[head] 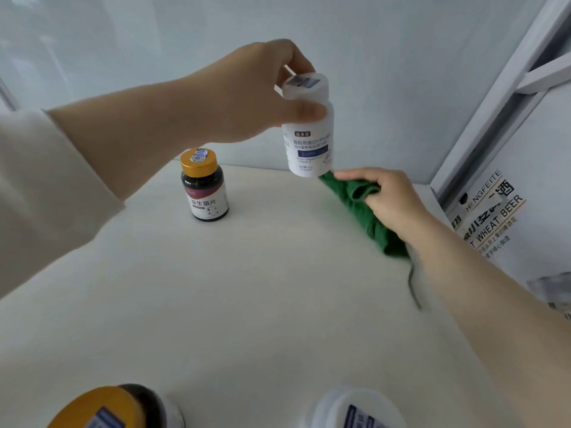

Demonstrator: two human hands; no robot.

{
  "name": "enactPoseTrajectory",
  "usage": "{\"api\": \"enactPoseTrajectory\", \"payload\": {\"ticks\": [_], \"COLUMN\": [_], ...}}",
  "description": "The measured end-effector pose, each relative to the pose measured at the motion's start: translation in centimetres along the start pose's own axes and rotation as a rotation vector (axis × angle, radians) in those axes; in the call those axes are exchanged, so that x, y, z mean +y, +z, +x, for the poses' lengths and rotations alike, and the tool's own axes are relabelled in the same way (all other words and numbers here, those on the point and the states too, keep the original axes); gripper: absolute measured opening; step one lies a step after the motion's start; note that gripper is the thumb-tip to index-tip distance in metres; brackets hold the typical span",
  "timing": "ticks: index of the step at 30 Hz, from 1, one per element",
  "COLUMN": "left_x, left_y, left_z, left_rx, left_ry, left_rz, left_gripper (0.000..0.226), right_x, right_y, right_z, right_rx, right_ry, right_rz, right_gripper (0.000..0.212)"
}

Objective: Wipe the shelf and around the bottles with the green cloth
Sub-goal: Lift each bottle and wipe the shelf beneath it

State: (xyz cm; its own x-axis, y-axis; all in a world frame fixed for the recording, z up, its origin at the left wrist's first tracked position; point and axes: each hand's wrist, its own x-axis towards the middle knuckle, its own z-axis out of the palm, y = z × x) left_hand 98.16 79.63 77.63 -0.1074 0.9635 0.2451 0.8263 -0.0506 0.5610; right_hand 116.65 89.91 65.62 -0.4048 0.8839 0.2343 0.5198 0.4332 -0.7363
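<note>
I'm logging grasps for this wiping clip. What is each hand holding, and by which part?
The left hand grips the white bottle around its cap and neck. The right hand holds the green cloth, bunched in its fingers.

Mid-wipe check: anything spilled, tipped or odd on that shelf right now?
No spill or damage. The white bottle is off the shelf, held slightly tilted in the left hand while the right hand grips the green cloth below it. One thin dark strand lies by the right forearm; unclear what it is.
</note>
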Motion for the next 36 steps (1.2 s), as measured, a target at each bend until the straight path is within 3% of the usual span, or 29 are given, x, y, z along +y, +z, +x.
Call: {"api": "enactPoseTrajectory", "payload": {"ticks": [2,4,11,15,21,23,27,29,32,36], "left_x": [-0.3,-0.6,-0.8,0.1,-0.1,-0.4,-0.9,-1.2,-1.6,-1.7], "left_y": [-0.1,-0.3,0.0,0.0,1.6,2.6,4.5,5.4,6.6,7.1], "left_z": [-0.2,-0.3,-1.1,-1.8,-2.6,-2.7,-2.4,-2.2,-1.9,-1.1], "left_rx": [0.002,0.02,0.048,0.007,-0.11,-0.154,-0.222,-0.247,-0.272,-0.267], "left_ry": [-0.012,-0.023,-0.027,-0.007,0.018,0.048,0.056,0.042,0.029,0.031], "left_rz": [0.013,0.018,0.012,0.025,0.1,0.112,0.093,0.099,0.11,0.112], "left_gripper": [0.039,0.039,0.044,0.043,0.042,0.041,0.042,0.044,0.046,0.047], "right_x": [0.3,-0.1,-2.8,-3.7,-3.2,-3.6,-1.9,0.6,2.9,1.1], "right_y": [1.2,2.8,4.5,3.2,0.4,-0.7,-4.1,-5.1,-4.5,-2.2], "right_z": [2.5,3.9,-1.5,-6.5,-12.0,-11.8,-8.2,-6.5,-5.8,-8.5], "right_rx": [0.06,-0.027,-0.458,-0.689,-0.826,-0.746,-0.12,0.061,0.081,-0.02], "right_ry": [0.032,0.001,-0.162,-0.252,-0.228,-0.19,0.007,0.117,0.242,0.159], "right_rz": [-0.209,-0.279,-0.056,0.114,0.196,0.226,0.106,-0.05,-0.168,-0.177], "right_gripper": [0.065,0.061,0.082,0.069,0.067,0.071,0.069,0.065,0.06,0.064]}}
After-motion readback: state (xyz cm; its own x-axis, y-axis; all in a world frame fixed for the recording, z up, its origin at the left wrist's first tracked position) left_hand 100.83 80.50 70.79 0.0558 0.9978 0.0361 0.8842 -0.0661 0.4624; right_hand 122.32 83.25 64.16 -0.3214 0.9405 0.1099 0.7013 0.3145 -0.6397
